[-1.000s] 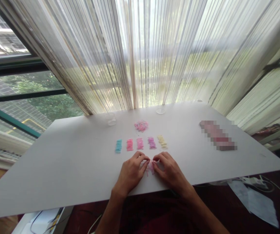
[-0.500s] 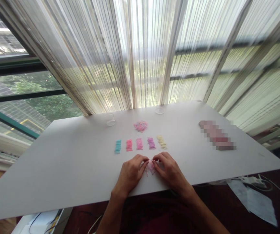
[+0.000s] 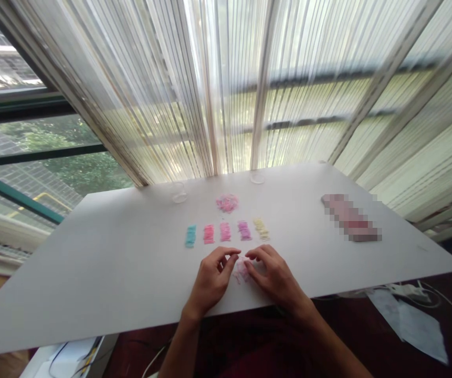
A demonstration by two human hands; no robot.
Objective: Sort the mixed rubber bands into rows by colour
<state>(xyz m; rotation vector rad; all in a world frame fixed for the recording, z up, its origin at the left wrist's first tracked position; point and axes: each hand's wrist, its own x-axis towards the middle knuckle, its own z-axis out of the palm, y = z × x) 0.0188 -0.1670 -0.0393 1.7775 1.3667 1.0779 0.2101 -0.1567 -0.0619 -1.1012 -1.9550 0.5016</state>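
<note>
A loose heap of small pink pieces [image 3: 242, 269] lies near the table's front edge. My left hand [image 3: 213, 275] is at its left side, thumb and forefinger slightly parted with nothing visible between them. On the right side, my right hand [image 3: 268, 269] has its fingers curled over the heap; whether its fingertips hold a piece is too small to tell. Beyond the hands sit neat stacks in a row: blue [image 3: 190, 236], red-pink [image 3: 209, 234], pink [image 3: 225, 232], purple [image 3: 244, 231] and yellow [image 3: 261, 229]. Farther back is a mixed pink pile [image 3: 227, 203].
Two clear round containers, one on the left [image 3: 179, 196] and one on the right [image 3: 257, 179], stand near the back edge of the white table [image 3: 111, 262]. A blurred pinkish flat object [image 3: 351, 218] lies at the right. Curtains hang behind.
My left thumb and forefinger have parted and moved slightly left from the heap. My right hand has barely shifted.
</note>
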